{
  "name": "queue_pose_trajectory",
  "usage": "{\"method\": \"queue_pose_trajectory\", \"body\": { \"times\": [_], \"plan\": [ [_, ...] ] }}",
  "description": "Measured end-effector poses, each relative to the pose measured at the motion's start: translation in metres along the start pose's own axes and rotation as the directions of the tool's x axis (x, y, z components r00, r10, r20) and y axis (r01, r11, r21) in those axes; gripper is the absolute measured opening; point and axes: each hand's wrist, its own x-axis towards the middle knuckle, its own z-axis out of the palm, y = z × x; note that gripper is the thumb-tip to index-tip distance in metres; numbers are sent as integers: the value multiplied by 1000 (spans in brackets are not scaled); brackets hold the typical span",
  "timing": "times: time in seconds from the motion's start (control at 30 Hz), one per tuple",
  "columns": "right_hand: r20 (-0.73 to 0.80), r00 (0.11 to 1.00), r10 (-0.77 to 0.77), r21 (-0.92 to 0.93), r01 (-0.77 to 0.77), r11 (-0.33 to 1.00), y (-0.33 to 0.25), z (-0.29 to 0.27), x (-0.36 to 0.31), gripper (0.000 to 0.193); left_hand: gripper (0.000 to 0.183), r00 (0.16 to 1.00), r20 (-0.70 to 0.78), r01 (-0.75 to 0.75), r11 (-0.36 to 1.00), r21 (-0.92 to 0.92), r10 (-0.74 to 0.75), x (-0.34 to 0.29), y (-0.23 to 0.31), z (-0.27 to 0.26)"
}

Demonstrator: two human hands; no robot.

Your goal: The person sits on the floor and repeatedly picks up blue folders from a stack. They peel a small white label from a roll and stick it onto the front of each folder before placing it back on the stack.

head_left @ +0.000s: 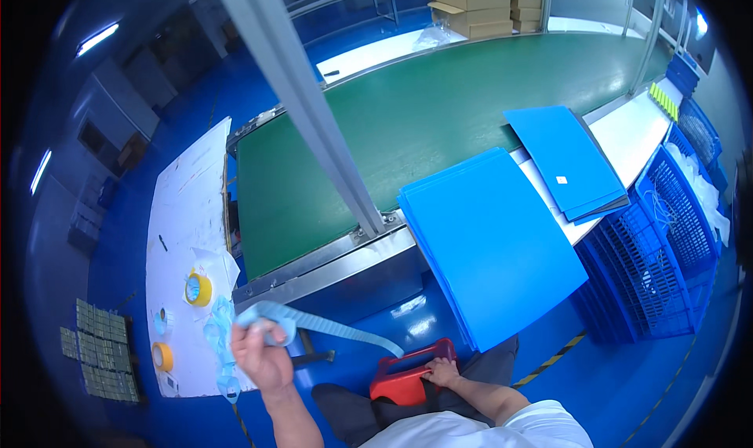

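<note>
Your left hand (263,363) is closed on the blue roll (276,310), left of the red case (396,389), probably raised so its strip (345,329) stays untangled; your right hand (442,372) lies half-curled on the case, likely steadying it, grip unclear.

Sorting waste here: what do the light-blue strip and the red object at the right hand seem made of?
Light-blue strip: probably paper or film, finish fairly matte; it curls loosely. Red object: likely plastic, slightly glossy; even colour, rounded edges.
</note>
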Motion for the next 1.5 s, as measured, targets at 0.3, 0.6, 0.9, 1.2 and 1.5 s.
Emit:
{"method": "queue_pose_trajectory", "body": {
  "times": [0.3, 0.6, 0.9, 1.2, 1.5],
  "plan": [
    [-21, 950, 312, 715, -204, 668, 17, 19, 30, 32, 18, 752, -39, 654, 751, -88, -658, -128, -125, -38],
    [-460, 888, -18, 774, 411, 482, -122, -155, -53, 25, 26, 674, 79, 734, 678, 37, -734, -175, -123, -43],
    [-497, 782, -375, 383, 586, 714, -149, -199, -81, 36, 35, 674, 231, 710, 702, 58, -701, -202, -118, -40],
    [-548, 750, -370, 363, 612, 703, -155, -191, -91, 23, 40, 671, 275, 697, 712, 82, -689, -209, -111, -47],
    [-518, 762, -389, 402, 618, 676, -159, -203, -97, 21, 33, 679, 306, 677, 730, 92, -668, -206, -110, -46]
  ]
}}
